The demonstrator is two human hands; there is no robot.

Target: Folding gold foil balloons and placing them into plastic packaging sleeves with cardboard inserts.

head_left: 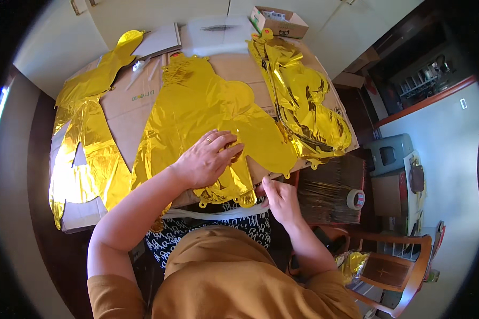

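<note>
A flat, uninflated gold foil balloon (pixel 197 98) lies across the middle of the cardboard-covered table, its near edge with small tabs hanging at the table's front. My left hand (pixel 210 157) rests on its lower part, fingers bent over a pucker in the foil. My right hand (pixel 283 202) is at the front edge, just right of the balloon's rounded near corner. Its thumb points up and its fingers are curled; what they hold, if anything, is hidden. Another gold foil balloon (pixel 90 138) lies flat at the left, and a crumpled gold foil balloon (pixel 303 90) at the right.
Cardboard (pixel 130 114) covers the table. At the back are a small open box (pixel 279 22), a flat pale board (pixel 159 41) and a small white object (pixel 139 65). A tape roll (pixel 355 199) sits on a brown surface to the right, near a wooden chair (pixel 394 271). A white strip (pixel 218 213) crosses my lap.
</note>
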